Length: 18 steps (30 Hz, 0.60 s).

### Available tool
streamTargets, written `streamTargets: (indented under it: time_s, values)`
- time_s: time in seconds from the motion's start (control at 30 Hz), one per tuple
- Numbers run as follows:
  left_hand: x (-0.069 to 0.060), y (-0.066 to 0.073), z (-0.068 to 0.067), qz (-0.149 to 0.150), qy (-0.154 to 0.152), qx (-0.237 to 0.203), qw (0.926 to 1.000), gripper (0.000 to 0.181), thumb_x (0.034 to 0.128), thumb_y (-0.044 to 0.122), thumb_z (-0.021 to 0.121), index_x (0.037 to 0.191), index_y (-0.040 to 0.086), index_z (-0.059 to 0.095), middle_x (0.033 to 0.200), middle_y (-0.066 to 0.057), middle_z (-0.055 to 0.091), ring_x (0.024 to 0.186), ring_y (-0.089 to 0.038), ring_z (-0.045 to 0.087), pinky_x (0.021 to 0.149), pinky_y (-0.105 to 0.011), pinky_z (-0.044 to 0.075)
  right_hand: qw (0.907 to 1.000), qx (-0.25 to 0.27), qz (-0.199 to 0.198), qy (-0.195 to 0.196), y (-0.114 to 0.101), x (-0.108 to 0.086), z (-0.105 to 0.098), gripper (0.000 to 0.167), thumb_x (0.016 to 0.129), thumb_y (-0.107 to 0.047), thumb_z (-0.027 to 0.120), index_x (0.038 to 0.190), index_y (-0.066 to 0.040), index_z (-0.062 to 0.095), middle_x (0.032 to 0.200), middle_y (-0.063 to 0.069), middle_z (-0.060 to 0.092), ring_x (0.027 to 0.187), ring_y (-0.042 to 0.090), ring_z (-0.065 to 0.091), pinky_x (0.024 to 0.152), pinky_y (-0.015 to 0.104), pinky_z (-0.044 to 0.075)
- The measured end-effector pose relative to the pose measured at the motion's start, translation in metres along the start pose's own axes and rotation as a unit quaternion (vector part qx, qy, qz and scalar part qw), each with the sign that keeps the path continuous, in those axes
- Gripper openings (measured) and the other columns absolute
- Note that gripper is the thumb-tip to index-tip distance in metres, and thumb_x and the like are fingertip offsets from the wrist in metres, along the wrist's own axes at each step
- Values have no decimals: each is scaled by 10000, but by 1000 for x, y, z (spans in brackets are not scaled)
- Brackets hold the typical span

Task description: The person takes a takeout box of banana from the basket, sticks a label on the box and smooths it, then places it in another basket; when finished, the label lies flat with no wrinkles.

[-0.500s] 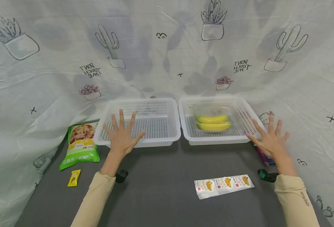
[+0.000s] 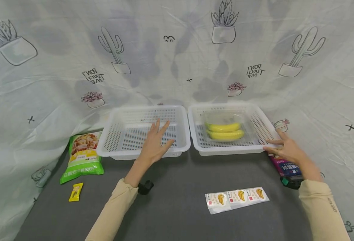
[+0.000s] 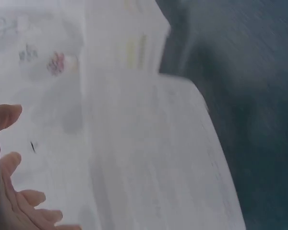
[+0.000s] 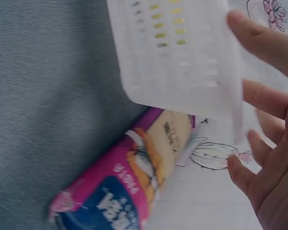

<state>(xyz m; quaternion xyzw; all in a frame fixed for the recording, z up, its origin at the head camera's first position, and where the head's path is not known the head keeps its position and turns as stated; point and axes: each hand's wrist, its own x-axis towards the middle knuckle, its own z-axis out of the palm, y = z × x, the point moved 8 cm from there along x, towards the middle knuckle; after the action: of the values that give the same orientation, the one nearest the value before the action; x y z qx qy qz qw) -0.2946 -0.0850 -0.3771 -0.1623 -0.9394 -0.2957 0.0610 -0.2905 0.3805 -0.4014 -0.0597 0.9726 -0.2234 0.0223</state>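
In the head view my left hand (image 2: 153,144) hovers with spread fingers over the front of the left white basket (image 2: 119,154), which holds nothing. My right hand (image 2: 290,152) is at the front right corner of the right white basket (image 2: 231,150), fingers extended; the right wrist view shows its fingers (image 4: 264,98) beside the basket's rim (image 4: 236,72), contact unclear. Inside that basket lies a clear plastic box with yellow bananas (image 2: 225,131). Below the right hand is a purple and blue packet (image 2: 288,167), partly hidden in the head view.
A green and yellow food bag (image 2: 83,157) lies left of the left basket, with a small yellow packet (image 2: 76,192) in front of it. A strip of banana stickers (image 2: 237,199) lies on the grey table (image 2: 177,214). A patterned white cloth (image 2: 177,67) hangs behind.
My left hand has moved right across the left basket. The right hand has lowered slightly, its fingers less spread, and more of the purple packet shows.
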Motion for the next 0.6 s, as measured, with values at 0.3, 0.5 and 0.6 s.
streamTargets:
  time_s: [0.3,0.5,0.6]
  values:
    - [26,48,26,297,-168,-1003,9944,591,947,411,578,1484,257,388,1555,-66,284,1409,-290,282,1079,-559,291,9987,-500,-60,-95,5,2,-12,606,793,-492,734,1036,64,720,1383,278,418,483,109,278,446,262,269]
    - [39,57,40,-364,-85,-2846,9579,460,905,316,674,1335,174,592,1373,-93,540,1217,-276,547,964,-426,468,9993,-371,-52,-24,13,7,-19,605,760,-455,787,1064,62,703,1323,224,483,472,74,173,435,259,246]
    - [43,61,48,-753,-198,-3551,9316,452,889,306,697,1312,172,612,1340,-72,572,1196,-255,566,971,-418,463,9994,-317,-18,-132,13,11,-21,598,755,-441,799,1072,56,697,1329,206,476,486,85,182,439,264,249]
